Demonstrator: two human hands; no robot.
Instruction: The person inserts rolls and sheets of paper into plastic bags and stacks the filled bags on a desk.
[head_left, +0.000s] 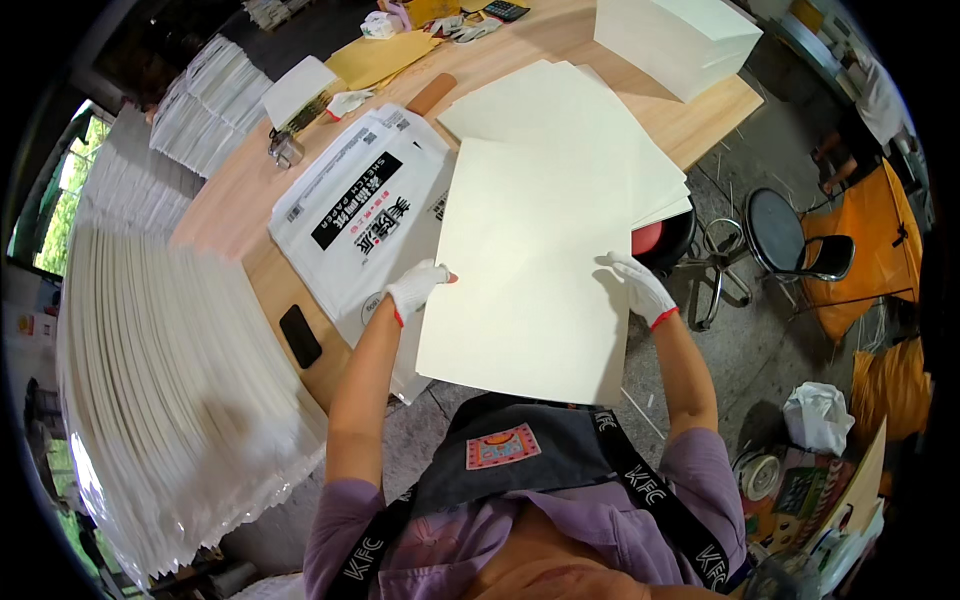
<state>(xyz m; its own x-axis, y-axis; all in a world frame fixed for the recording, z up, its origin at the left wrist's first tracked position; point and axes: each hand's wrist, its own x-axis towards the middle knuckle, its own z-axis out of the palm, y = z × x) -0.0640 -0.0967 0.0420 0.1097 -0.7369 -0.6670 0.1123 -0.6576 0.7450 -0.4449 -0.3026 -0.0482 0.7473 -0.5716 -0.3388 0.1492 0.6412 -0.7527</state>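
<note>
phone (300, 336) lying on table (240, 190) centre left | white packs (365, 215) lying beside it | paper block (680, 40) sitting top right | black stool (778, 232) standing right | stacked sheets (160, 340) filling left

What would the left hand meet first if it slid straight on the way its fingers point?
Probably nothing new: the left hand points right across the large cream paper sheet it holds, toward the right hand at the opposite edge.

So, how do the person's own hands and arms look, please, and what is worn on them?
Both the left hand and the right hand wear white knitted work gloves with red cuffs. The forearms are bare, and short purple sleeves cover the upper arms.
</note>
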